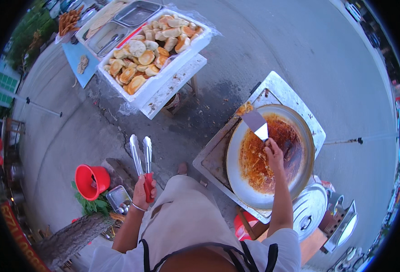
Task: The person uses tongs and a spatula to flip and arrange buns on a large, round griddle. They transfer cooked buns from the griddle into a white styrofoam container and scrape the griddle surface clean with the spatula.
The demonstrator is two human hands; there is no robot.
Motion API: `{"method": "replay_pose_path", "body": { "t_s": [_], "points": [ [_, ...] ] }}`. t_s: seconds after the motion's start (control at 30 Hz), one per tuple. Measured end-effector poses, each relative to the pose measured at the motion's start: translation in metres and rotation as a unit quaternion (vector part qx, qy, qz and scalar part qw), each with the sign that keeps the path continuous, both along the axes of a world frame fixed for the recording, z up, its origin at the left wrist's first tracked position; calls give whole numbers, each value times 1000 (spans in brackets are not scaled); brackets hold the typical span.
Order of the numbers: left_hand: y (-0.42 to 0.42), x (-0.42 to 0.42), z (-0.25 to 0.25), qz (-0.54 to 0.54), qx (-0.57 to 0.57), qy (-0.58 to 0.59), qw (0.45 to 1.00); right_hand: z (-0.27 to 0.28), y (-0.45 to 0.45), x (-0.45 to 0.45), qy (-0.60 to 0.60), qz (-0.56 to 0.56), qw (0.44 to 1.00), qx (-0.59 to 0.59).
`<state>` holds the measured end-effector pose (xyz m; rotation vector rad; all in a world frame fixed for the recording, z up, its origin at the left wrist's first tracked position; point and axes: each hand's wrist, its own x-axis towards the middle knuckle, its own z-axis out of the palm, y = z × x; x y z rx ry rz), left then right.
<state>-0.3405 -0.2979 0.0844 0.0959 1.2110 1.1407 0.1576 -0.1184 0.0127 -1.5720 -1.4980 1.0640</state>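
My left hand (143, 189) grips red-handled metal tongs (141, 159), whose scalloped tips stand apart with nothing between them. My right hand (274, 153) holds a metal spatula (255, 123) by its handle, over the far left part of a wide round pan (234, 170). Browned scraps (245, 108) lie by the blade's outer edge, at the pan's rim; whether they rest on the blade or on the stove cannot be told. Dark brown and orange residue (254, 159) coats the pan's floor. Beneath the pan is a square metal stove top (208, 158).
Browned flatbreads (146, 57) fill a white foam box (186, 47) on a stand ahead. Beside it are metal trays (137, 12) and fried dough sticks (69, 21). A red bucket (81, 182) stands left, near a tree trunk (74, 238). A metal lid (310, 210) leans right.
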Motion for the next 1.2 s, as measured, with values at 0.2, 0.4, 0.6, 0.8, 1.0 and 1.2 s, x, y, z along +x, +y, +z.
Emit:
{"method": "replay_pose_path", "body": {
  "t_s": [0.2,0.4,0.6,0.8,1.0,1.2],
  "points": [
    [-50,12,8,75,14,10,997,-11,10,-98,-2,34,999,-18],
    [-107,-21,8,192,-1,30,981,-33,15,-192,-19,93,993,68],
    [-144,-77,-13,268,-12,1,963,-40,3,-300,-9,159,985,65],
    [-160,-169,-48,292,-43,-4,955,-66,-40,-437,42,207,974,-78],
    [-187,-249,-87,303,-114,20,946,-228,-68,-554,38,239,963,-120],
    [-202,-275,-145,307,-186,41,932,-305,-20,-645,116,126,963,-208]
  ]
}}
